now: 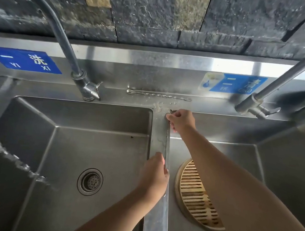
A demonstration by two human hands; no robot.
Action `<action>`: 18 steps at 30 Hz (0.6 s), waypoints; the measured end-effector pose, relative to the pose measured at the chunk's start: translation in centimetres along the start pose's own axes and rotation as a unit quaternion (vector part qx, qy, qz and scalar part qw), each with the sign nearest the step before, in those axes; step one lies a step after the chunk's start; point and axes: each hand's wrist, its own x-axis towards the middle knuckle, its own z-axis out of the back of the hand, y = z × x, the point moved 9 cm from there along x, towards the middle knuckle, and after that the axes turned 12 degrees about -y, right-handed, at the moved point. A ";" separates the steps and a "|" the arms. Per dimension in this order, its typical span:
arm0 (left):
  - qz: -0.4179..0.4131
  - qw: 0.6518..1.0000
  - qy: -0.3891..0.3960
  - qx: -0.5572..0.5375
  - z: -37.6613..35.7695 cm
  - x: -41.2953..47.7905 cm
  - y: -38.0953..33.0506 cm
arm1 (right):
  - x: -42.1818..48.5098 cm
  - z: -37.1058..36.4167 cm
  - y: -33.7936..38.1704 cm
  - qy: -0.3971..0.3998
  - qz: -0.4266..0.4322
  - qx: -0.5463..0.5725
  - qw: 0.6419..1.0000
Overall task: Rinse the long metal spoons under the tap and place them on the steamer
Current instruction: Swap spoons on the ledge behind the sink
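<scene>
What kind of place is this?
Probably a commercial kitchen's washing station: a stainless steel double sink, a blue sign over each basin, and a bamboo steamer in the right basin.

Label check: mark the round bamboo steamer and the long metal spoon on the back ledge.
Round bamboo steamer [194, 194]: head view, slatted base.
Long metal spoon on ledge [158, 95]: head view, mid-handle.

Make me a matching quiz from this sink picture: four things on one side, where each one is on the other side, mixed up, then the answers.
Things:
1. bamboo steamer
2. drain
3. loose spoon
4. held spoon

Places:
A. on the back ledge
B. along the divider, held by the left hand and the right hand
C. in the right basin
D. in the floor of the left basin

Pairs: 1-C, 2-D, 3-A, 4-B
</scene>
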 end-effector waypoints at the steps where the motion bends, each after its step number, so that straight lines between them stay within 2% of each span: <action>1: -0.004 1.000 -0.003 -0.001 -0.1 0.0 0.0 | 0.0 -0.1 0.0 -0.001 0.002 -0.004 1.000; 18: -0.033 0.999 -0.022 0.008 -0.5 0.3 0.5 | 0.6 -0.3 -0.3 -0.009 0.011 -0.006 1.000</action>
